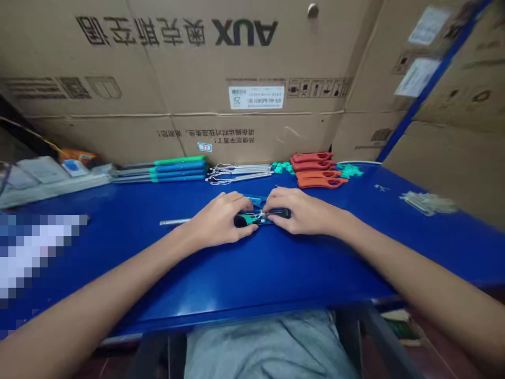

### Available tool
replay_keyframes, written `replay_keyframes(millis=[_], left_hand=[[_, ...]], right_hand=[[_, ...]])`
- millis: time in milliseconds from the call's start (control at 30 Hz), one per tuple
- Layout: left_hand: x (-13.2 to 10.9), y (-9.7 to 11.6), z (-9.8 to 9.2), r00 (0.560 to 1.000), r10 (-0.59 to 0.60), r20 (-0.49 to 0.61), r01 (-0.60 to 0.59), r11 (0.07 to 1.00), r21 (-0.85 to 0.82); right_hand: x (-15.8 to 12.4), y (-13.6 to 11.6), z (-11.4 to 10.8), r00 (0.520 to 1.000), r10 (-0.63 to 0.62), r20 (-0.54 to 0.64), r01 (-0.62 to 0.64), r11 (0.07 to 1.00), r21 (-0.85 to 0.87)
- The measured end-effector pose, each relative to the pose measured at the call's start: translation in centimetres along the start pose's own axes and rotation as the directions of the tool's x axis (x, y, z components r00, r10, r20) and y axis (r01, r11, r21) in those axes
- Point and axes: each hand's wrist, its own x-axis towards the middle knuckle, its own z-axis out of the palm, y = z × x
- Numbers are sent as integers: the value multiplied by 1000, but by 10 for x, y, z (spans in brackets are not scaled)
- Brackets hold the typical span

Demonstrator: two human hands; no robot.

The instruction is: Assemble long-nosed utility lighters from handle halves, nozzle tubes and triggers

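**Work Area Layout and Hand Position**

A blue desk [252, 279] is set against stacked corrugated cartons [244, 63], which are printed with the AUX mark and carry a white label [256, 97]. A blue strip [430, 87] is fixed along the cartons on the right.

The grip of the left hand [219, 221] is closed over a teal-and-black plastic handle [246, 220]. The grip of the right hand [302, 210] is closed on a dark plastic bar [281, 213]. Both are held at the desk's centre, above a blue plastic piece [256, 201]. Thin white wires [259, 214] are seen between the hands, and a metal shaft [175, 221] extends left from beneath the left hand.

Along the rear of the desk, long blue-and-green rods [177, 171], metal-and-wire assemblies [240, 173], small teal parts [282, 167] and red-orange handles [315, 168] are laid side by side. A clear plastic bag [428, 202] is placed on the right. Paper packets [43, 171] are stacked on the left. Grey trousers [268, 347] are visible below the desk edge.
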Motion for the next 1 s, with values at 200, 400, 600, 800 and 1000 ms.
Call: replay_keyframes(millis=[200, 400, 600, 800, 1000], left_hand=[[-2, -1, -3, 1000, 4, -5, -4, 1000, -13], [-1, -3, -1, 999, 24, -21, -24, 1000, -5], [-1, -3, -1, 1000, 22, -14, -22, 1000, -10], [-2, -4, 0, 999, 33, -22, -33, 999, -2], [-2, -4, 0, 998, 62, -30, -62, 998, 3]], right_hand=[[1, 1, 1, 1000, -16, -16, 16, 1000, -5], [1, 2, 2, 1000, 1, -31, 0, 1000, 10], [2, 3, 1, 999, 26, -21, -26, 999, 32], [1, 4, 0, 1000, 19, -24, -18, 999, 34], [2, 5, 1, 1000, -2, -24, 3, 1000, 25]])
